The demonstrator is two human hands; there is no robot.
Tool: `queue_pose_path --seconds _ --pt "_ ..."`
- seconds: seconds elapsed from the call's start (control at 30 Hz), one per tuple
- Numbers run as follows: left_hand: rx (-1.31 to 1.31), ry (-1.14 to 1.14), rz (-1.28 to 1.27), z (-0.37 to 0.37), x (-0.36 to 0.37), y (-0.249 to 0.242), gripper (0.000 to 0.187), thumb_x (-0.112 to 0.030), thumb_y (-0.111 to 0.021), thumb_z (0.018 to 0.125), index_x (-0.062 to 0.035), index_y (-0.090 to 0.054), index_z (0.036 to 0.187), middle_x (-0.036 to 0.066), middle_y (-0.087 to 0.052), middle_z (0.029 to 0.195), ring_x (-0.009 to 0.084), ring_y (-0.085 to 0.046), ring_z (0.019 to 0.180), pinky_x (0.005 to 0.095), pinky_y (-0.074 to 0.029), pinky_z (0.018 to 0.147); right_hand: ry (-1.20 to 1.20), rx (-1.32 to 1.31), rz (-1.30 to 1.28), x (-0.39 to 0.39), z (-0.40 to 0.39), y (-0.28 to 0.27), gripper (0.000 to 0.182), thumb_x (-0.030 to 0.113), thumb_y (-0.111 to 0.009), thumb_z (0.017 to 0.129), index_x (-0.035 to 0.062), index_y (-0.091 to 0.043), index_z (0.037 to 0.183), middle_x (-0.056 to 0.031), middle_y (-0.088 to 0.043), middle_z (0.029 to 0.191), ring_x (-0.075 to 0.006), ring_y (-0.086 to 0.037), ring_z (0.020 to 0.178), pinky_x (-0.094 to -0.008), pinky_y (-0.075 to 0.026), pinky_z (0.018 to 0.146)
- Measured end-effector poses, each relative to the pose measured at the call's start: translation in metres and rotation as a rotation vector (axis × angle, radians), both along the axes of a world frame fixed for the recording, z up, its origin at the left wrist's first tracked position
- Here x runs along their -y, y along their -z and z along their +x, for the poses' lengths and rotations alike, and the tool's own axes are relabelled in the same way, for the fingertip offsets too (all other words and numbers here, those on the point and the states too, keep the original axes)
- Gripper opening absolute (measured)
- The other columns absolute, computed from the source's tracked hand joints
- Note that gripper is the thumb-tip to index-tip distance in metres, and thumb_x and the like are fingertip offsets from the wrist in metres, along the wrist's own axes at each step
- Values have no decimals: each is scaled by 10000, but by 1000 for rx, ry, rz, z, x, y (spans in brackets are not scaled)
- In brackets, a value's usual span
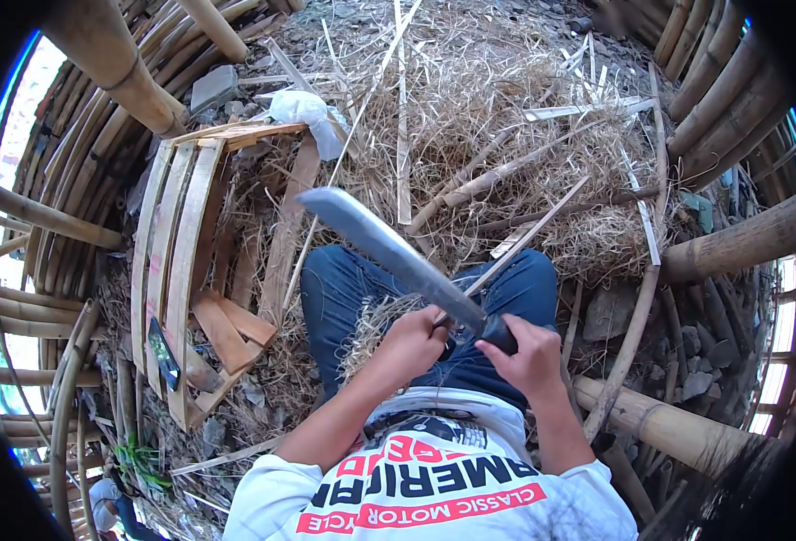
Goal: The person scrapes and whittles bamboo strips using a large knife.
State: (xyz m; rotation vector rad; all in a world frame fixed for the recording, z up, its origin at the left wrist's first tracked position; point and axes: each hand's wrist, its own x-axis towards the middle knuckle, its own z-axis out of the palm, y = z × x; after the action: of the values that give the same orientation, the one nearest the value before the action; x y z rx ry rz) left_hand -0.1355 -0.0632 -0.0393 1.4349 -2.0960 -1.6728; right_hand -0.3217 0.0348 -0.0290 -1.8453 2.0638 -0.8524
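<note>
A machete (380, 242) with a broad grey blade lies slantwise above my lap, its tip pointing to the upper left. My right hand (531, 356) is closed around its dark handle (501, 334). Near the blade's base, my left hand (413, 345) is closed on the lower end of a thin bamboo strip (535, 231). That strip passes beneath the blade and slants up to the right, past my knee. Pale curly shavings (368, 335) rest on my jeans (339, 284) beside my left hand.
A slatted wooden crate (174, 261) stands at the left, with small boards (226, 329) in it. A white plastic bag (306, 117) sits behind it. Shavings (479, 99) and loose strips cover the ground ahead. Thick bamboo poles (677, 424) flank both sides.
</note>
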Motion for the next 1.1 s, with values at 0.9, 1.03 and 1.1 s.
queue_pose_path --seconds 0.9,1.03,1.1 --pt "20 13 87 6 -23 12 257 -218 -658 859 13 -630 968 178 -605 676 291 -594 591 391 -446 587 -34 -85 86 -14 2 19 488 546 -727 763 69 -629 782 -108 -627 610 -297 -643 553 -380 -497 503" --pt "29 36 59 3 -23 10 249 -208 -658 861 13 -627 972 187 -609 688 309 -605 616 401 -456 603 -33 -143 107 -13 -2 13 478 551 -727 756 84 -627 776 -96 -622 611 -290 -646 565 -383 -497 523" --pt "17 55 46 3 -22 9 243 -198 -655 863 14 -619 977 201 -617 714 333 -620 660 416 -469 631 -28 -158 113 -14 -3 11 476 550 -728 753 85 -626 775 -96 -622 611 -289 -647 569 -382 -497 527"
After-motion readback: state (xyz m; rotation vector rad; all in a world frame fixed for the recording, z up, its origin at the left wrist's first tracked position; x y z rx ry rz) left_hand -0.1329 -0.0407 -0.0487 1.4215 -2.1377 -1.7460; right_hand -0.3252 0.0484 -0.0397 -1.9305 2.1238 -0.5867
